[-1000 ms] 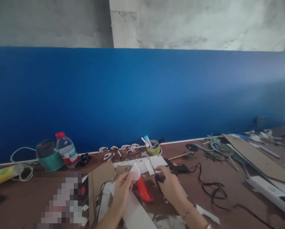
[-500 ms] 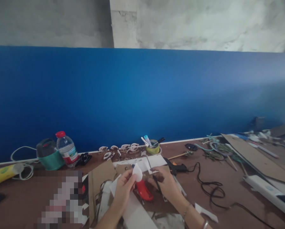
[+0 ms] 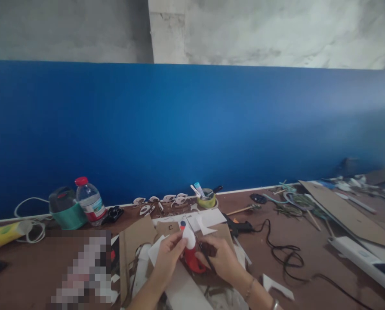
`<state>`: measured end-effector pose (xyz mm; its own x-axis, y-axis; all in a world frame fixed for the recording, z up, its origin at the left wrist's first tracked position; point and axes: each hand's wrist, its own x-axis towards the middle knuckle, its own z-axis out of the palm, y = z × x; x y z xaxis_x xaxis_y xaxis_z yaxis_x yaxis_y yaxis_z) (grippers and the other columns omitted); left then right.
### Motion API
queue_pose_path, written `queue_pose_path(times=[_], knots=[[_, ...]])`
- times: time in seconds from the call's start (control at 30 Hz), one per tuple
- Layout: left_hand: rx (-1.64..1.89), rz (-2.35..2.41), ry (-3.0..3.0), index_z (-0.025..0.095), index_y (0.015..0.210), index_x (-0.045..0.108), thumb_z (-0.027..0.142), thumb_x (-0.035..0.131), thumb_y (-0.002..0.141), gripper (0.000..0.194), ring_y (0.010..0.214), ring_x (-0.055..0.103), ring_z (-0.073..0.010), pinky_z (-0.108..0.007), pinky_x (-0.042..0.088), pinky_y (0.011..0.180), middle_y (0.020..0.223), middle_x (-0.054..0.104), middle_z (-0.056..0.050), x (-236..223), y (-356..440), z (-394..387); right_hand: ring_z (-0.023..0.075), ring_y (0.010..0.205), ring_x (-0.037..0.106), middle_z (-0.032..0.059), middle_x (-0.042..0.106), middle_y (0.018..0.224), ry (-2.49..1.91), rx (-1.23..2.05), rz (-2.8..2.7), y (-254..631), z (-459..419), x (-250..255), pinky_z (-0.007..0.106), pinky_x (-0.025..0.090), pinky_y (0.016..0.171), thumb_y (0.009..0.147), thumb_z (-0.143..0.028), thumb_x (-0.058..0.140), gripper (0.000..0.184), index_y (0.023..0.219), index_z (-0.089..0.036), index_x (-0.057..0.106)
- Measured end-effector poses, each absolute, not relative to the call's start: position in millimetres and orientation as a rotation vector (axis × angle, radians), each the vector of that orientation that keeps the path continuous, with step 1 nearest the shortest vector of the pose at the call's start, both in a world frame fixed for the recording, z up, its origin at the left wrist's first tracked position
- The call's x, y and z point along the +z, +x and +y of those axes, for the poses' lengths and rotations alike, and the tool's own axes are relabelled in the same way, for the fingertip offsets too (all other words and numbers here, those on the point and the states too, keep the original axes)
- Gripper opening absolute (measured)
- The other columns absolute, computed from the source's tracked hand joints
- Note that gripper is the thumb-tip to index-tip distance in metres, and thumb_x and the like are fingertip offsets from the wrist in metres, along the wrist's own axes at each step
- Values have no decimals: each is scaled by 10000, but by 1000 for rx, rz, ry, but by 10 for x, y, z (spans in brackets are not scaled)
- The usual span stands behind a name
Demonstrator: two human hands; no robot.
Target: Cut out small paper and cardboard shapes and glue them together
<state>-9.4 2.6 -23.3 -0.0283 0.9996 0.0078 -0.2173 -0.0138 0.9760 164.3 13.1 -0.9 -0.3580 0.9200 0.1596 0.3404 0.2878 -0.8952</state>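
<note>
Between thumb and fingers, my left hand pinches a small white teardrop-shaped paper cutout. My right hand grips dark-handled scissors, whose blades point up and left, close beside the cutout's right edge. Whether the blades touch the paper I cannot tell. Behind and below the cutout lies a bright red curved object, partly covered by my right fingers; its kind is unclear. Under my hands are white paper strips and scraps. A brown cardboard piece lies to the left.
Several white leaf-shaped cutouts lie along the wall beside a yellow-green tape roll holding pens. A black glue gun trails its cord rightward toward a white power strip. A water bottle stands at left.
My right hand has shifted left and turned, bringing the scissors' blades from beside the white sheet to the cutout. My left hand has moved the cutout slightly right and down, still pinched.
</note>
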Motion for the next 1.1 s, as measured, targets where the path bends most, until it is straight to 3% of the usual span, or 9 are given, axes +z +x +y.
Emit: queue_pose_path(times=[0.7, 1.1], knots=[[1323, 1056, 1040, 136, 970, 740, 432, 720, 671, 421, 498, 341, -68, -192, 255, 472, 625, 628, -15, -196, -90, 19, 194, 712, 630, 66, 725, 790, -1123, 915, -1895, 1638, 118, 0, 251, 474, 655, 716, -194, 628, 220, 905, -142, 728], [1311, 1063, 1033, 128, 966, 737, 432, 723, 667, 426, 498, 348, -68, -195, 236, 470, 643, 629, -21, -187, -84, 8, 192, 701, 613, 70, 721, 797, -1122, 889, -1926, 1638, 126, -33, 251, 449, 641, 744, -228, 608, 227, 916, -143, 729]])
